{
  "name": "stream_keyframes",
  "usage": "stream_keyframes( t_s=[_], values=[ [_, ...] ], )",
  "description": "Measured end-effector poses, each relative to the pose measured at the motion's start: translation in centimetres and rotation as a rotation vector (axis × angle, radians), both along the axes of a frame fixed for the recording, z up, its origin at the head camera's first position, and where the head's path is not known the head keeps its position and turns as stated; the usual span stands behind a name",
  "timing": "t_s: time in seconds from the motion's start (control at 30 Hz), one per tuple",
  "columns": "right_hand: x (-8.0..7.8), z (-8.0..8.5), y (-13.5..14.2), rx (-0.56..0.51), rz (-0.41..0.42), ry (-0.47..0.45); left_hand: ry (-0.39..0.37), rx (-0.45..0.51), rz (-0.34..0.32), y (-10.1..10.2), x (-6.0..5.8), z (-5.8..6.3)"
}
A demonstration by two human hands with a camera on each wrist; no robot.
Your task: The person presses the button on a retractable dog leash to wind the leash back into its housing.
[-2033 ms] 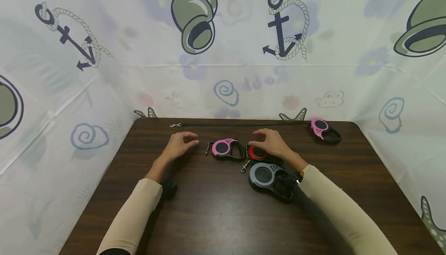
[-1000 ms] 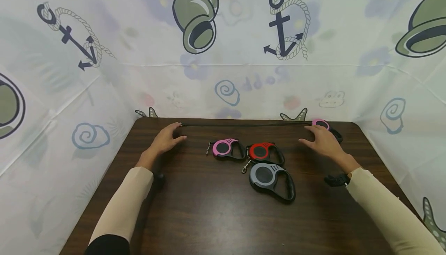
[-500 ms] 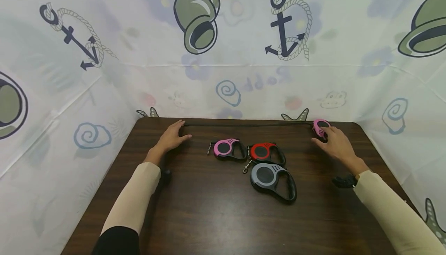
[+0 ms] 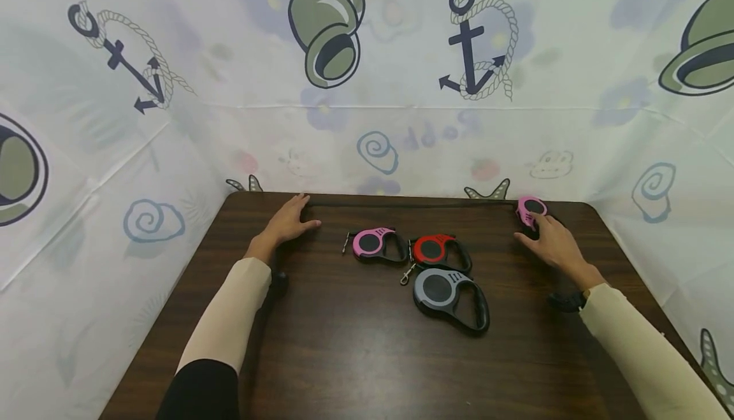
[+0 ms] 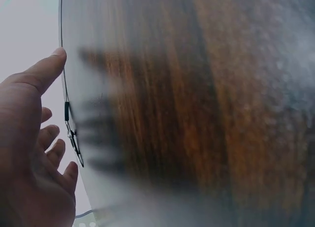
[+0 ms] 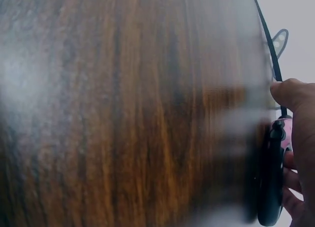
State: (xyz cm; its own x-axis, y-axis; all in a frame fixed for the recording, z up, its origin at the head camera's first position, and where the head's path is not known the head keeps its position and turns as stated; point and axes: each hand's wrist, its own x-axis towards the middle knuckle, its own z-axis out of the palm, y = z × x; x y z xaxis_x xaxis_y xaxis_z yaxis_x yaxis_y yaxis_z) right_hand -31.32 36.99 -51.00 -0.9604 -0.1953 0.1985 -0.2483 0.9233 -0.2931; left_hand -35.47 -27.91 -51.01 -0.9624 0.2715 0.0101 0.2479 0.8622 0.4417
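Along the table's far edge stretches the black cord (image 4: 401,206) of a pink retractable dog leash (image 4: 527,208). My left hand (image 4: 285,221) is at the cord's left end, fingers extended and thumb spread. In the left wrist view the leash's metal clip (image 5: 74,142) shows past my fingers, and nothing is in that hand. My right hand (image 4: 552,239) reaches over the pink leash's handle, largely covering it in the head view. From the right wrist, the black handle (image 6: 269,187) shows beside my fingers, with the thumb apart from it.
Mid-table lie a second pink retractable leash (image 4: 369,243), a red one (image 4: 431,249) with its clip (image 4: 408,275) out, and a larger grey one (image 4: 441,292) nearer me. A patterned white cloth (image 4: 401,146) hangs behind and beside the brown table (image 4: 355,343).
My right hand has moved from above the red leash right to the far pink leash. My left hand has gone back to the cord's clip end. The leashes have stayed put.
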Motion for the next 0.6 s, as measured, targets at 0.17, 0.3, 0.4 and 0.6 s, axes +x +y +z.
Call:
stream_keyframes(
  t_s=[0.17, 0.3, 0.4, 0.6],
  values=[
    [-0.02, -0.15, 0.07, 0.019, 0.017, -0.016, -0.022, -0.019, 0.006, 0.01, -0.02, -0.11],
    [0.12, -0.23, 0.21, 0.031, 0.024, -0.014, -0.041, -0.049, 0.032, 0.27, 0.39, 0.26],
    [0.24, -0.15, 0.33, 0.033, 0.023, -0.011, -0.014, -0.068, 0.044, 0.34, 0.42, 0.31],
    [0.47, 0.00, 0.65, 0.032, 0.018, -0.012, 0.047, -0.106, 0.078, -0.03, 0.55, 0.65]
  ],
)
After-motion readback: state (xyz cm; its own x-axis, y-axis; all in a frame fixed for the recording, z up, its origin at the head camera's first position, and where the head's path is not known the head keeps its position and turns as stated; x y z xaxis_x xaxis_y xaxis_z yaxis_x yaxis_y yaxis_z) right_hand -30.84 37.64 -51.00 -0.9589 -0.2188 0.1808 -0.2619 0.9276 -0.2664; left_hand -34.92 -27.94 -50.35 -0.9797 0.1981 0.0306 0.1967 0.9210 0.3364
